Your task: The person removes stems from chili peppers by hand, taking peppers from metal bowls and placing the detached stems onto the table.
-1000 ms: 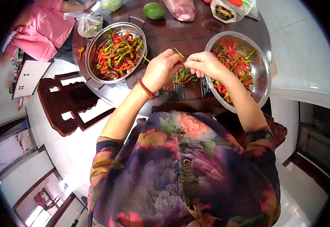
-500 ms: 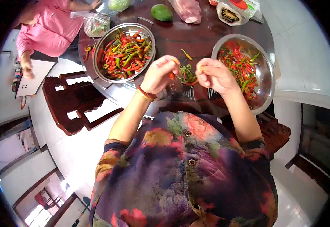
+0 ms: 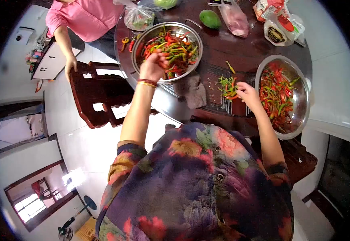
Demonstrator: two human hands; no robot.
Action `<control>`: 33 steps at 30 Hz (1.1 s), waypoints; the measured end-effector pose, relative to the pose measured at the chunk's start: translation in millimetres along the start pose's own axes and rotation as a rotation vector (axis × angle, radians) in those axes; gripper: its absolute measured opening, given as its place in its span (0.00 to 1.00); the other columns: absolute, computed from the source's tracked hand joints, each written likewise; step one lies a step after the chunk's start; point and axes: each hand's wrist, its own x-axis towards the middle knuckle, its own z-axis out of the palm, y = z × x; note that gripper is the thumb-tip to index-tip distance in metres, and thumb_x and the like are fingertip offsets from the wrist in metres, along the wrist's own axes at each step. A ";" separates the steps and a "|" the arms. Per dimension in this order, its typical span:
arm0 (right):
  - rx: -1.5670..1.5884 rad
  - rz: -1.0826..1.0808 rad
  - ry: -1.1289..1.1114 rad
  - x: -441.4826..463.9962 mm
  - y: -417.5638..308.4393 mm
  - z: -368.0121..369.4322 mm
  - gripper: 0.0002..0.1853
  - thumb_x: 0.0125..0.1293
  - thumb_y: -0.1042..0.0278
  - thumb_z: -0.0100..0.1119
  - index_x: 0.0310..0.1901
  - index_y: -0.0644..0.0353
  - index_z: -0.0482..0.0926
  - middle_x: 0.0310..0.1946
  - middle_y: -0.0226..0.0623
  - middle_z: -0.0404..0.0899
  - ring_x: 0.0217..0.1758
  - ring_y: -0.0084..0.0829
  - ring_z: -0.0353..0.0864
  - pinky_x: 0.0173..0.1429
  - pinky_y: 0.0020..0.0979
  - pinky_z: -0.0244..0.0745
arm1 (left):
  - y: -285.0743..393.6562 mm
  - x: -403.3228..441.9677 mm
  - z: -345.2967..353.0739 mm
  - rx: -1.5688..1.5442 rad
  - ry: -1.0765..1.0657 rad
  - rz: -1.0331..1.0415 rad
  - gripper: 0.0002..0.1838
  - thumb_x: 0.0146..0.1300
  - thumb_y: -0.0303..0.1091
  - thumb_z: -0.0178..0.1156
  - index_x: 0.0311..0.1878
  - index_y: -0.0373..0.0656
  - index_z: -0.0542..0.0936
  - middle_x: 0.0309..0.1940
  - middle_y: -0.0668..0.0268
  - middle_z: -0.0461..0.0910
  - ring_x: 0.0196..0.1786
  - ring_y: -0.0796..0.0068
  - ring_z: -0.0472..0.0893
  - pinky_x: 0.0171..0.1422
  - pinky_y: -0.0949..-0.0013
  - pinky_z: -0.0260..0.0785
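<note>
At the table's left edge: round two-handled steel pan (image 3: 136, 66), full of red and green chillies (image 3: 179, 52). Left hand (image 3: 153, 68) is over the pan's near-left part, fingers loosely spread and slightly bent, nothing visibly gripped. Fingertips are at the chillies; contact unclear, hand slightly blurred.

Near edge of the dark red-brown wooden table (image 3: 223, 43), right of centre: small loose pile of green and red chillies (image 3: 228, 86). Right hand (image 3: 246, 94) is at the pile's right side, fingers bent, thumb and fingertips close together next to a red piece. Can't tell whether it's pinching that or just touching.

Right edge: wide plain steel bowl (image 3: 301, 116), holding more thin red and green bits (image 3: 277, 94), just beside the right hand, not touched by it.

Between pan and pile, near edge: crumpled grey-brown cloth (image 3: 195, 93). Single yellow-green chilli (image 3: 230, 67) lies just beyond the pile.

Left side, off the table: co-worker's hand (image 3: 71, 66) rests on a dark wooden chair (image 3: 87, 98).
</note>
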 end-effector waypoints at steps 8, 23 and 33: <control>0.308 0.279 0.054 -50.3 10.1 6.8 0.16 0.60 0.66 0.53 0.48 0.64 0.73 0.39 0.34 0.78 0.32 0.22 0.76 0.34 0.24 0.71 | 163.7 98.3 -154.5 0.334 0.532 0.197 0.03 0.60 0.26 0.46 0.32 0.41 0.70 0.21 0.64 0.70 0.26 0.68 0.71 0.34 0.65 0.65; 0.313 0.494 0.398 -53.8 93.1 58.8 0.32 0.52 0.66 0.58 0.59 0.64 0.61 0.39 0.44 0.77 0.32 0.36 0.78 0.37 0.34 0.73 | 160.3 190.8 -160.3 0.635 0.503 0.661 0.18 0.52 0.26 0.55 0.49 0.38 0.69 0.38 0.63 0.74 0.34 0.66 0.75 0.34 0.62 0.71; -0.077 -0.129 0.216 -28.6 13.7 -9.8 0.11 0.54 0.67 0.54 0.39 0.57 0.78 0.34 0.43 0.79 0.38 0.41 0.78 0.43 0.36 0.72 | 91.3 37.1 -19.7 0.762 0.154 0.702 0.15 0.59 0.27 0.53 0.50 0.34 0.69 0.37 0.62 0.75 0.36 0.76 0.75 0.38 0.76 0.69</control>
